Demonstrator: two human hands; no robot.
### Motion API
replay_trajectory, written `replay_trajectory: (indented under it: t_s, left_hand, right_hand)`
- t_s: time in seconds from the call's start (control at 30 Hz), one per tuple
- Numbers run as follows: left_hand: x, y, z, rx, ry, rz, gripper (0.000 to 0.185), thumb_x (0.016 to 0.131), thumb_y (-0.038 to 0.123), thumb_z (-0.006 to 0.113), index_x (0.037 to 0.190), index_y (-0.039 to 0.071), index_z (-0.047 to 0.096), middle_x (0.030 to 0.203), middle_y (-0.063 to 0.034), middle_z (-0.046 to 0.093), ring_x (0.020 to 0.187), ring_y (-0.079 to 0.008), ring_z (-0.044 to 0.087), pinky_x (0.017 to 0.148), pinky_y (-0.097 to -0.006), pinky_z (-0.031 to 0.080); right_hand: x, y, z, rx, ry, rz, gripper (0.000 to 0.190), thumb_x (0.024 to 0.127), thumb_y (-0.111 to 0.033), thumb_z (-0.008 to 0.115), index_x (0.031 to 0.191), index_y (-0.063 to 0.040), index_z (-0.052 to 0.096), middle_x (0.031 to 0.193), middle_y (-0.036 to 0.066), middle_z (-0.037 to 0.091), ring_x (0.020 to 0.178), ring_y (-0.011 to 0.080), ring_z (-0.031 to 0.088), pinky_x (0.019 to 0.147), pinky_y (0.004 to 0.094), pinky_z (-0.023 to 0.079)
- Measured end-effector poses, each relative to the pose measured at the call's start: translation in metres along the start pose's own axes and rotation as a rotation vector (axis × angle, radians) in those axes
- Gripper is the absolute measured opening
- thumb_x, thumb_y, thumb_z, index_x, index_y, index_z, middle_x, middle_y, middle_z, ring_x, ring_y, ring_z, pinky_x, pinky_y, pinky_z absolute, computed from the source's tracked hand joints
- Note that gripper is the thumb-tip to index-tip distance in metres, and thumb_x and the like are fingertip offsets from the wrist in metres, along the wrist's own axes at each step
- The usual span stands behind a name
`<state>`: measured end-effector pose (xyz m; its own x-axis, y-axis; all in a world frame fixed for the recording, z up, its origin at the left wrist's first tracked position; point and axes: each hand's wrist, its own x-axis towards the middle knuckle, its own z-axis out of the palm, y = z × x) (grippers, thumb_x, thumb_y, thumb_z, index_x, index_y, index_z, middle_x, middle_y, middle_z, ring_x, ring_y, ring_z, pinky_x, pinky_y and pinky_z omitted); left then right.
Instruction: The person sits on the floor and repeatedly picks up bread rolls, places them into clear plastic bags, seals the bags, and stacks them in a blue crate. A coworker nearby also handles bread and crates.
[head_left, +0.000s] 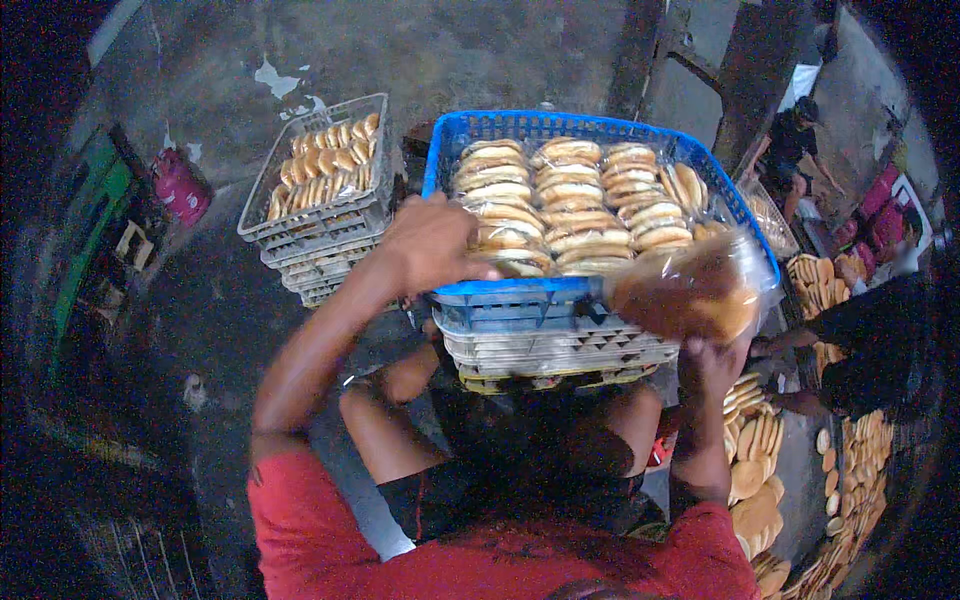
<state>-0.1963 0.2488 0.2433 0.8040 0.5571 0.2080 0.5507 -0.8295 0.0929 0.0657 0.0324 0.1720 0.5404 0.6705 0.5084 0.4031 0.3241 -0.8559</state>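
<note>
A blue plastic crate stands on a stack of pale crates before me, filled with rows of round flat breads in clear wrapping. My left hand rests at the crate's near left corner, its fingers over the rim beside the leftmost row; whether it grips anything is unclear. In my right hand is a clear plastic bag of round bread, blurred, at the crate's near right corner. The bag hides part of that corner.
Left of the blue crate stands a stack of grey crates with more breads. A pink gas cylinder is at far left. On the right lie many unwrapped flat breads, with a co-worker's dark-sleeved arms near them. Another person is farther back.
</note>
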Motion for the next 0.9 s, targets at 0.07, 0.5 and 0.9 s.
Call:
replay_trajectory:
  t_s: [0.07, 0.5, 0.9]
  left_hand:
    - [0.026, -0.02, 0.007, -0.029, -0.328, 0.09, 0.05, 0.074, 0.048, 0.071, 0.096, 0.003, 0.069, 0.1, -0.0188, 0.067, 0.1, -0.036, 0.062, 0.083, -0.0471, 0.048]
    - [0.064, -0.076, 0.028, -0.539, 0.297, -0.028, 0.022, 0.08, 0.021, 0.064, 0.086, 0.001, 0.066, 0.086, -0.0184, 0.067, 0.081, -0.0285, 0.066, 0.073, -0.0398, 0.051]
    - [-0.061, 0.008, 0.031, -1.506, 0.97, -0.181, 0.016, 0.098, 0.017, 0.05, 0.104, 0.002, 0.05, 0.111, -0.0106, 0.056, 0.102, -0.0197, 0.056, 0.084, -0.0365, 0.054]
  right_hand:
    - [0.041, 0.002, 0.022, 0.249, -0.138, -0.004, 0.081, 0.069, -0.023, 0.08, 0.136, 0.0, 0.041, 0.133, 0.015, 0.048, 0.121, 0.0271, 0.049, 0.102, 0.0401, 0.042]
    - [0.101, -0.014, 0.134, -0.209, -0.993, -0.495, 0.048, 0.075, 0.001, 0.072, 0.118, -0.006, 0.051, 0.115, 0.009, 0.061, 0.109, 0.0207, 0.058, 0.095, 0.0337, 0.044]
    - [0.092, 0.016, 0.164, 0.114, -0.8, 0.033, 0.049, 0.095, -0.041, 0.052, 0.122, -0.001, 0.059, 0.112, 0.012, 0.065, 0.099, 0.0231, 0.063, 0.086, 0.0362, 0.049]
